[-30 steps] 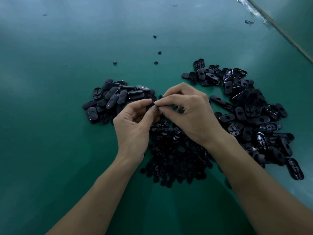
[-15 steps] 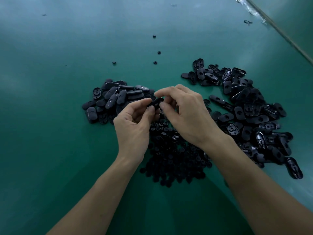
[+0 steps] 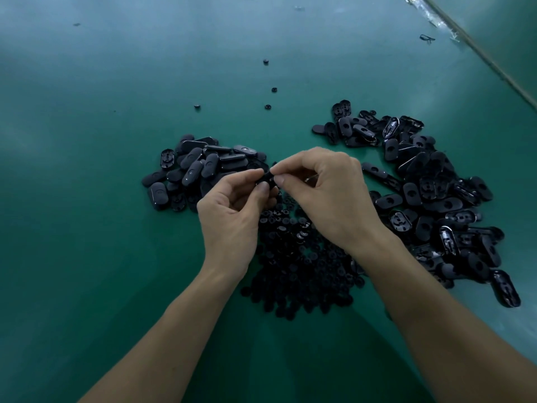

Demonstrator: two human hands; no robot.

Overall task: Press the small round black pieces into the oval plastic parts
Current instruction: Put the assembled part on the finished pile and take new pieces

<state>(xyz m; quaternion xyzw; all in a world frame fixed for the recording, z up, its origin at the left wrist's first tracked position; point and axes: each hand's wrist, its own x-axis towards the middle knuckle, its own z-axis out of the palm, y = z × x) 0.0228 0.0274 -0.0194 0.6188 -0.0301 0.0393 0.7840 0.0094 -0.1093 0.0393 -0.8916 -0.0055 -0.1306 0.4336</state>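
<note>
Green counter (image 3: 87, 257), dim light. Both the left hand (image 3: 232, 216) and right hand (image 3: 328, 193) pinch one oval part (image 3: 268, 178) over the near round-piece heap (image 3: 299, 257). Risk: an off-centre push could cock the insert or pop it loose.

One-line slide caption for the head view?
Left hand and right hand pinch one oval part over a pile of small round pieces; left heap and right heap of oval parts flank them.
</note>
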